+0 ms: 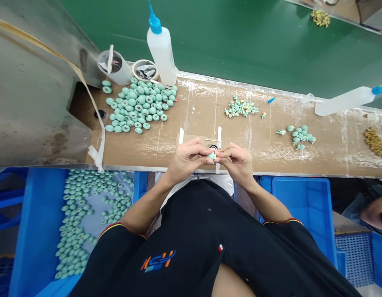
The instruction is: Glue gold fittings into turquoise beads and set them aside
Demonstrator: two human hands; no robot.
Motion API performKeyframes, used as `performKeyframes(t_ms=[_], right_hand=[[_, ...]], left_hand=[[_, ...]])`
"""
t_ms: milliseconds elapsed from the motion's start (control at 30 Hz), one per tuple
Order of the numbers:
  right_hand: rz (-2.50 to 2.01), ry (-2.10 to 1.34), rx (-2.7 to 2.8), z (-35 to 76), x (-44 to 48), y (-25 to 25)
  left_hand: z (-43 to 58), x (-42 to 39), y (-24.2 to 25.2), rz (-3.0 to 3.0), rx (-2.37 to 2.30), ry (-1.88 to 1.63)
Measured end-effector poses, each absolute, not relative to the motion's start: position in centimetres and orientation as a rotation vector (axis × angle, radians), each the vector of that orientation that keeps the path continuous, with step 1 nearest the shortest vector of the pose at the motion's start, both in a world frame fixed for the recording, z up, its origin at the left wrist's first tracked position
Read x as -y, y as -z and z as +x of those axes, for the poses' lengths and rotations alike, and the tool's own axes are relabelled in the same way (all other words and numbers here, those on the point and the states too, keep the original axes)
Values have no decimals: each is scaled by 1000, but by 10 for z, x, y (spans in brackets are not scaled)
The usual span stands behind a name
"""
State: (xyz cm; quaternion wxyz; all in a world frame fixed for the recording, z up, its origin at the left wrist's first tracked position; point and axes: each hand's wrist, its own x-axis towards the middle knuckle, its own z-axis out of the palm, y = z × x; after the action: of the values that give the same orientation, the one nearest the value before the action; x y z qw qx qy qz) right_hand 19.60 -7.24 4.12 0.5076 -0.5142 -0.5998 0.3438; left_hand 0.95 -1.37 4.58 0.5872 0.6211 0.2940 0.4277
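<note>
In the head view, a small mint-green egg-shaped piece (211, 156) sits between the person's two hands, above the near edge of the cardboard-covered surface (203, 111), directly in front of the body. The left hand (192, 157) pinches it from the left between thumb and fingers, and the right hand (232, 160) closes narrowly on its right end, where a bit of yellow shows at the fingertips; whether that yellow bit is a separate part is too small to tell. Just beyond the fingers lie a black ring-shaped object (213, 147), partly hidden, and a thin white swab (213, 140), near a white tape strip (219, 134). Well to the left of the hands spreads a pile of hollow mint-green shells (138, 108), with a white squeeze bottle (162, 53) standing behind it beside a tape roll (145, 70). Beyond and to the right of the hands is a heap of small green-and-yellow parts (241, 108); farther right lies a cluster of mint-green pieces (303, 136). Below the surface at left, a blue bin (39, 231) holds many more shells.
</note>
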Motion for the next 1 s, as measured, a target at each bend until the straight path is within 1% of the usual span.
performKeyframes(t_ms=[167, 467, 733, 867, 1000], right_hand=[[-1198, -898, 1404, 197, 73, -47], [-1249, -748, 1591, 202, 75, -55], [-1176, -733, 1592, 199, 70, -54], [-1204, -765, 1670, 208, 65, -59], [-1244, -791, 1783, 217, 64, -63]], left_hand=[[8, 17, -46, 1382, -682, -999], [7, 13, -57, 1593, -681, -956], [3, 8, -60, 1645, -665, -941], [10, 10, -50, 1408, -701, -950], [20, 14, -44, 1088, -702, -825]])
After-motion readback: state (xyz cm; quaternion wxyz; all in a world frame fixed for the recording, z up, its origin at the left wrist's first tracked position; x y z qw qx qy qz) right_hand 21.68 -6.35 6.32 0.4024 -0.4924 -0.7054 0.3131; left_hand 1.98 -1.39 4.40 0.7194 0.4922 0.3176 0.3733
